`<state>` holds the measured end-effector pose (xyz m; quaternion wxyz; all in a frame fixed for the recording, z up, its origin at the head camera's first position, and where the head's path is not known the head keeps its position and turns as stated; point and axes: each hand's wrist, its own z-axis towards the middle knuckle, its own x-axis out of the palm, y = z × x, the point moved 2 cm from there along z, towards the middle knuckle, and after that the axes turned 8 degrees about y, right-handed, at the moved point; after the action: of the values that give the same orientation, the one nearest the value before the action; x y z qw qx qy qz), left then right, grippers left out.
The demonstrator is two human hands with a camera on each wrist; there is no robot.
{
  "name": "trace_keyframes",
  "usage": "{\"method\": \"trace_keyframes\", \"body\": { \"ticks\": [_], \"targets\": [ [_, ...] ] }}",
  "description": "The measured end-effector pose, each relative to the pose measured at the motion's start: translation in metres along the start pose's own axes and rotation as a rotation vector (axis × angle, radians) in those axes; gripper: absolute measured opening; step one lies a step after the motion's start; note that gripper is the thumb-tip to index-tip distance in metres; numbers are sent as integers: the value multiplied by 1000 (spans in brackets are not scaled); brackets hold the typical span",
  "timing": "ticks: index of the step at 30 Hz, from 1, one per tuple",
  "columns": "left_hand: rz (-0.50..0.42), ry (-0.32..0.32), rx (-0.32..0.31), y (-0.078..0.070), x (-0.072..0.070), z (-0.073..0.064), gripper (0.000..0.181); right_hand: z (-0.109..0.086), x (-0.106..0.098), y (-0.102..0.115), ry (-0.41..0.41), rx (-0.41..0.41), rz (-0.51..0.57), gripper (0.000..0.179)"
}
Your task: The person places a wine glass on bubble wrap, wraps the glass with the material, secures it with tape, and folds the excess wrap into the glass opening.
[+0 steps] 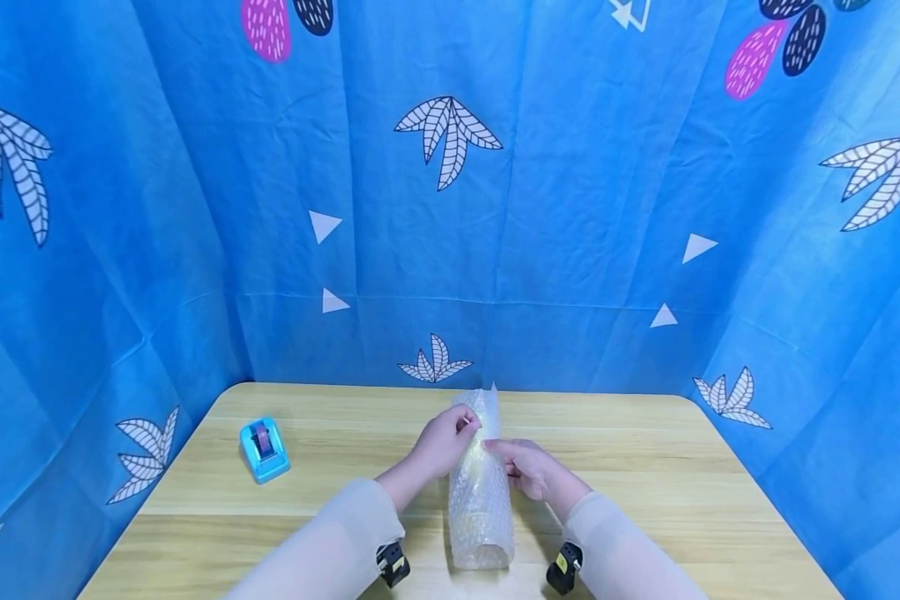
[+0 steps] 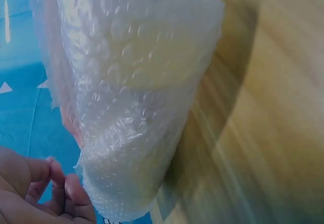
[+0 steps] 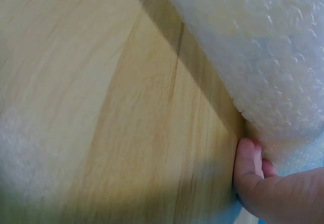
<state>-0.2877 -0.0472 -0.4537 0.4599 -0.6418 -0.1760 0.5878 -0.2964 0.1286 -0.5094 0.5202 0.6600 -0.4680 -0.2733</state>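
A roll of bubble wrap (image 1: 481, 500) lies lengthwise on the table around something pale yellow, which shows only blurred through the plastic. My left hand (image 1: 441, 440) is at its far left side, thumb and fingertips pinched together. A tiny pale sliver that looks like clear tape shows at those fingertips; its extent is hidden. In the left wrist view the same hand (image 2: 43, 188) has curled fingers beside the wrap's far end. My right hand (image 1: 536, 472) grips the roll from the right, thumb on top. Its fingers (image 3: 248, 166) bend against the wrap's side, close to the tabletop.
On the left of the wooden table (image 1: 630, 475) stands a blue tape dispenser (image 1: 265, 450) with a tape roll in it. A blue patterned curtain (image 1: 570, 208) surrounds the back and both sides. The wrap's open near end faces me.
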Motion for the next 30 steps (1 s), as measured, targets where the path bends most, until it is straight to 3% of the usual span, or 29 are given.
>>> {"method": "trace_keyframes", "body": {
  "ticks": [8, 14, 24, 30],
  "targets": [
    [95, 50, -6, 1, 8, 9, 11, -2, 1, -1, 15, 3, -3, 33],
    [158, 74, -11, -4, 5, 13, 14, -2, 2, 0, 10, 2, -8, 36],
    [223, 237, -63, -12, -7, 30, 45, -1, 1, 2, 28, -5, -12, 30],
    [274, 276, -124, -13, -10, 39, 40, 0, 2, 2, 23, 1, -23, 32]
  ]
}}
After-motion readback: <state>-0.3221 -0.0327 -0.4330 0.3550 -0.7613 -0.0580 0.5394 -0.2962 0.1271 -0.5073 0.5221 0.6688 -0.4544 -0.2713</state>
